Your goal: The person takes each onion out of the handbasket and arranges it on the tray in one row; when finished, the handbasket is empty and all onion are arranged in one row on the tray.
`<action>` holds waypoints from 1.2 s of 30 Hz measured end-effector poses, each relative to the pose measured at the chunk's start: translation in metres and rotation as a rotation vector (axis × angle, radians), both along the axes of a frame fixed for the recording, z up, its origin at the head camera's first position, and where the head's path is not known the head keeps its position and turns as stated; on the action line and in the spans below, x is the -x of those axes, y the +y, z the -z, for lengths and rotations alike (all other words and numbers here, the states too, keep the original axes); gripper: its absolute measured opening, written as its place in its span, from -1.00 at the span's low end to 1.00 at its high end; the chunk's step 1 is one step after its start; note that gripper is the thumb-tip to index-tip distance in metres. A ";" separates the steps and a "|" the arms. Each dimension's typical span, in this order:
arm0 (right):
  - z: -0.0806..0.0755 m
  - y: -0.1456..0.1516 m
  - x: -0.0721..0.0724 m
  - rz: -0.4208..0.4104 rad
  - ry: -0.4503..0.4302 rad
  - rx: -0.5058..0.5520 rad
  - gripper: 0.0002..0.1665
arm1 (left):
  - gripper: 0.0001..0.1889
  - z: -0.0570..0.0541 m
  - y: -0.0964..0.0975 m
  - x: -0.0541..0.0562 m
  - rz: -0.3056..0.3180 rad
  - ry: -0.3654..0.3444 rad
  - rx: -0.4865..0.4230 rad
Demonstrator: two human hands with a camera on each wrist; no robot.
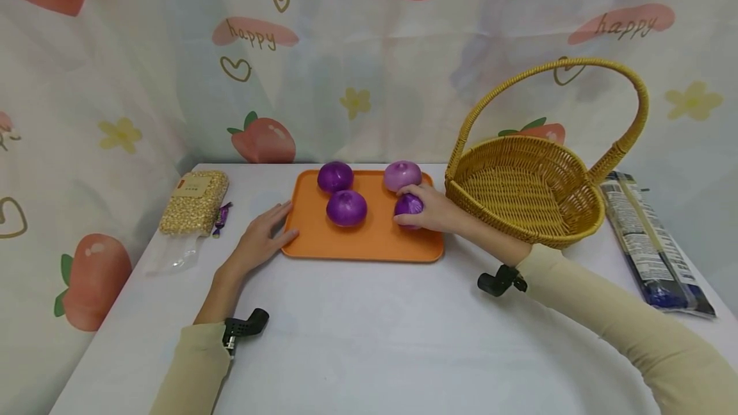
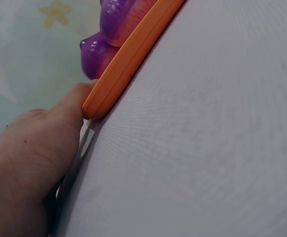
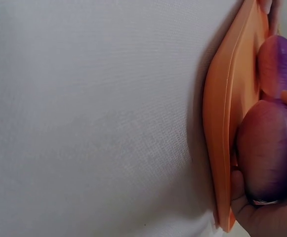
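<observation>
An orange tray [image 1: 380, 245] lies on the white table and bears several purple onions. My right hand [image 1: 435, 210] grips the front right onion [image 1: 408, 207], which is on the tray; in the right wrist view the thumb and a finger flank this onion [image 3: 266, 148]. Behind it sits a paler onion [image 1: 401, 175]. On the tray's left half are two darker onions, one at the back [image 1: 335, 177] and one nearer the front [image 1: 346, 208]. At the tray's left edge rests my left hand [image 1: 259, 239], its thumb on the rim [image 2: 113, 74] and its fingers extended along the side.
A yellow wicker basket [image 1: 519, 229] with a tall handle stands right of the tray. Beyond it lies a dark printed packet [image 1: 651, 245]. To the left are a bag of yellowish grains [image 1: 193, 203] and a purple-wrapped candy [image 1: 221, 218]. A patterned curtain hangs behind the table.
</observation>
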State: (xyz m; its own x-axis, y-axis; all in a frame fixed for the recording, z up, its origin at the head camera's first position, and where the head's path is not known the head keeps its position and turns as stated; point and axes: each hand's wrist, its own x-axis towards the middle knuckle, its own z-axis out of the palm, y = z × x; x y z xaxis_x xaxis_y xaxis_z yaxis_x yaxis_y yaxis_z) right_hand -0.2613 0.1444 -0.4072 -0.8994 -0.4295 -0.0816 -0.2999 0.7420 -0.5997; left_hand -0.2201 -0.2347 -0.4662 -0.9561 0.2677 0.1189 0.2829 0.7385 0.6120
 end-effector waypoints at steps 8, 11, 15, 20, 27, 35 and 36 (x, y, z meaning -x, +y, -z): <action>-0.004 -0.001 0.000 -0.006 0.023 -0.068 -0.30 | -0.26 0.000 0.000 0.000 -0.014 -0.023 0.002; -0.003 0.000 -0.001 -0.013 0.066 -0.090 -0.30 | -0.26 -0.001 0.001 -0.001 -0.015 -0.025 0.005; -0.001 0.002 -0.002 -0.030 0.100 -0.063 -0.30 | -0.26 -0.001 0.001 0.000 -0.015 -0.026 0.008; 0.000 0.004 -0.004 -0.044 0.112 -0.024 -0.31 | -0.26 0.000 0.001 0.000 -0.013 -0.024 0.009; 0.001 0.008 -0.005 -0.043 0.117 -0.024 -0.28 | -0.27 -0.001 0.000 0.000 -0.007 -0.018 0.010; -0.003 0.010 -0.008 -0.045 0.051 -0.035 -0.21 | -0.26 -0.002 0.001 0.000 -0.013 -0.024 0.014; -0.002 0.010 -0.008 -0.049 0.048 -0.037 -0.21 | -0.26 -0.001 0.001 0.000 -0.014 -0.028 0.014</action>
